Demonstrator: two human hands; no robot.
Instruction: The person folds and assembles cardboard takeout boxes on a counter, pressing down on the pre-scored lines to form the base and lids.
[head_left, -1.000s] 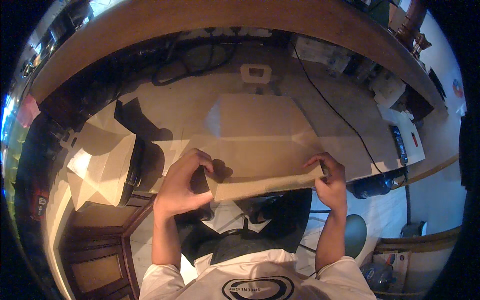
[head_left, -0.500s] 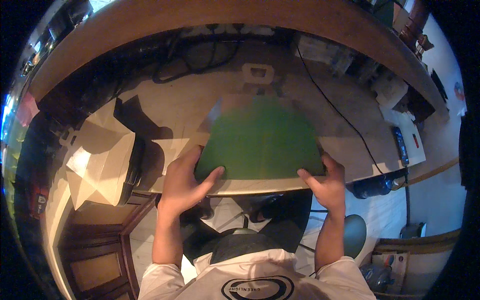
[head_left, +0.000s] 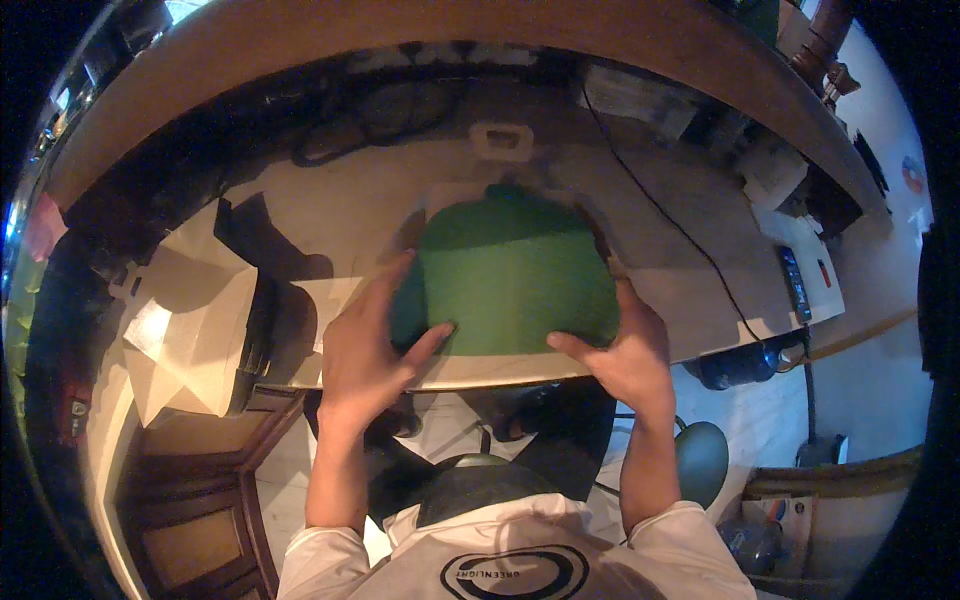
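A green sheet of card with bent sides stands or lies at the near edge of the table, in front of me. A small green tab sticks up at its far end. My left hand grips its left side, thumb on the near face and fingers behind a darker flap. On the opposite side my right hand holds it the same way, thumb on the face. The fingertips of both hands are partly hidden. Beyond the card lies a pale, handle-shaped loop.
Folded cream card pieces with angular points stand at the left table edge. A black cable crosses the table on the right, near a remote control. A raised wooden shelf edge curves along the back.
Both sides of the green card have bent inward, so it looks narrower and its far tab shows. My right hand has moved left and my left hand has shifted slightly.
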